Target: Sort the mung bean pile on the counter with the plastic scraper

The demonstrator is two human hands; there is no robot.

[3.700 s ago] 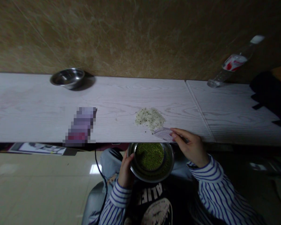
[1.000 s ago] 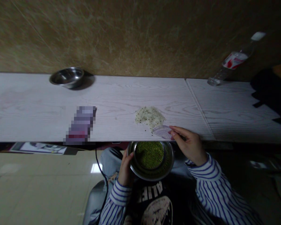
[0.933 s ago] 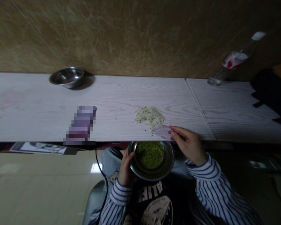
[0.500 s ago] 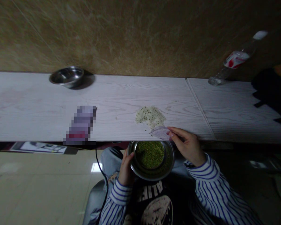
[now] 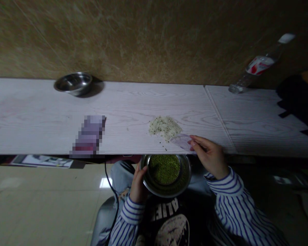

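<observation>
My left hand (image 5: 138, 183) grips the left rim of a steel bowl (image 5: 187, 176) held below the table's front edge, over my lap. Green beans (image 5: 165, 169), apparently mung beans, cover the bowl's bottom. Between the thumb and fingers of my right hand (image 5: 209, 154) is a clear plastic protractor (image 5: 181, 141), its curved edge turned toward a pile of white rice-like grains (image 5: 165, 127) mixed with dark green beans. The pile lies on the white table, just beyond the protractor. A few loose beans are scattered between the pile and the edge.
An empty-looking steel bowl (image 5: 74, 84) stands at the back left of the white wood-grain table (image 5: 128, 102). A pixelated flat object (image 5: 88, 136) lies front left. A clear bottle (image 5: 259, 65) stands at the back right, beside a dark item (image 5: 297, 102). A cable (image 5: 115, 198) hangs down left of my lap.
My right hand with the protractor shifted slightly left, then back right and a little up, away from the loose beans near the edge. My left hand and the bowl stay put.
</observation>
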